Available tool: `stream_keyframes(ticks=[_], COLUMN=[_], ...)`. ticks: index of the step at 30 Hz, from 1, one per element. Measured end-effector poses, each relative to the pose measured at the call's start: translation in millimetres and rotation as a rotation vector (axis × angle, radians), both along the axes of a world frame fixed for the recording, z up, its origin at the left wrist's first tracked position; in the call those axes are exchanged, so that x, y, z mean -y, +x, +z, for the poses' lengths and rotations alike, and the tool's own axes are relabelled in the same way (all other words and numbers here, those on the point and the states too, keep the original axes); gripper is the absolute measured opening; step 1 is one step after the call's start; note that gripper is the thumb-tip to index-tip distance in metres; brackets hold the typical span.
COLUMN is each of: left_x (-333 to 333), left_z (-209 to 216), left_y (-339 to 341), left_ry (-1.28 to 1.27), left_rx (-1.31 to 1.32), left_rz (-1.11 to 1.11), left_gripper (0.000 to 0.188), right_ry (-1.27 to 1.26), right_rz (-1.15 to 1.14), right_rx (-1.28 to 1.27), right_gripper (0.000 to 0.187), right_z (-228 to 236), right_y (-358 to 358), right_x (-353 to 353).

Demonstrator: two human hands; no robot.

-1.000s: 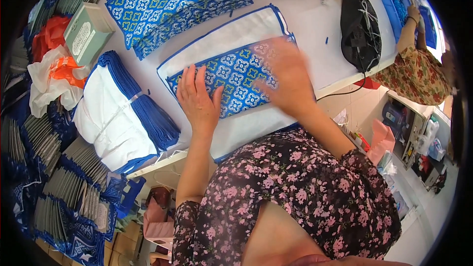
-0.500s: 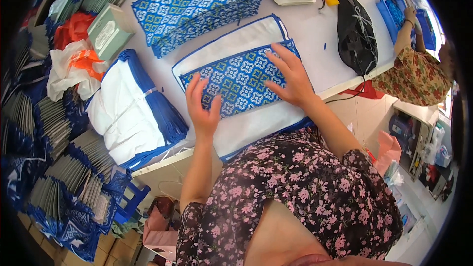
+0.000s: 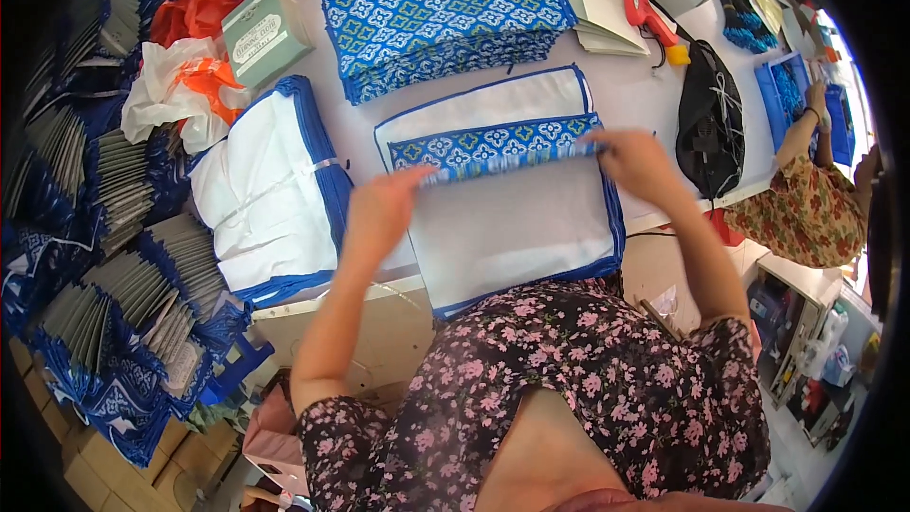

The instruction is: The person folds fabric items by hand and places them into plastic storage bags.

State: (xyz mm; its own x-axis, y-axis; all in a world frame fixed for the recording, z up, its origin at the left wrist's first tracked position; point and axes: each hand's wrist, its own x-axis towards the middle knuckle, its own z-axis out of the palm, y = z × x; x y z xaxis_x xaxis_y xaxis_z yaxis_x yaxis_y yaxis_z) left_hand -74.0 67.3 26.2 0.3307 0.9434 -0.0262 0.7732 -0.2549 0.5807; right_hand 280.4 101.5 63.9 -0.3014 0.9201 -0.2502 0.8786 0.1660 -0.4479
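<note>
A blue cloth with a white and green flower pattern (image 3: 502,143) lies across a stack of white, blue-edged cloths (image 3: 512,228) in front of me. Its near edge is lifted and blurred. My left hand (image 3: 384,209) is closed on the left end of that edge, and my right hand (image 3: 637,163) pinches the right end. The fingertips of both hands are partly hidden or smeared. Just beyond lies a thick pile of folded patterned cloths (image 3: 445,9).
Left stands a tied bundle of white cloths (image 3: 270,199), with a green box (image 3: 267,33), plastic bags (image 3: 180,95) and many packed blue cloths beyond. Right are cards (image 3: 607,9), a red tape dispenser (image 3: 645,8) and a black bag (image 3: 711,123). A co-worker (image 3: 806,199) is at far right.
My hands went from lying open on the patterned cloth to gripping its near edge and lifting it away from me. The view has shifted slightly.
</note>
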Motion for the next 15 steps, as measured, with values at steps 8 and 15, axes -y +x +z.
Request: stream_keyframes(ticks=[8,15], left_x=[-146,-143], left_z=[147,61], left_y=[-33,-39], left_ry=[0.688,0.893], left_rx=[0.036,-0.153], left_rz=[-0.086,-0.064], left_gripper=[0.034,0.039], right_ry=[0.461,1.128], right_rz=[-0.086,0.348], right_rx=[0.067,0.033], right_gripper=[0.037,0.047], right_z=[128,19], right_y=[1,-7], right_x=[-122,-145])
